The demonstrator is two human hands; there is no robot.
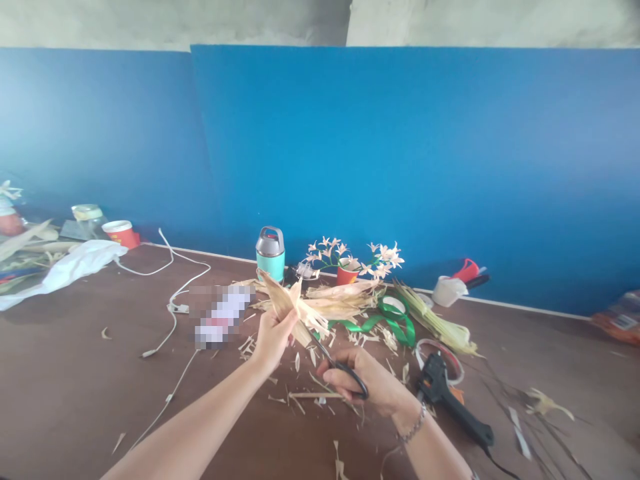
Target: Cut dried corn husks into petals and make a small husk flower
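Between the fingers of my left hand (273, 340) is a pale dried corn husk (280, 297), its pieces fanning upward and to the right. My right hand (357, 377) grips a pair of scissors (353, 378) by the dark handles. The scissor blades point up and left and reach the lower edge of the husk; whether they are parted I cannot tell. Husk scraps (313, 357) lie scattered on the table beneath both hands. Behind the held piece rests a pile of longer husks (345, 303).
A black glue gun (453, 400) lies right of my right hand, near a tape roll (453, 353). Green ribbon (400, 327) curls behind. Husk flowers stand in a red cup (347, 272), beside a turquoise flask (271, 257). A white cable (173, 313) crosses the left side.
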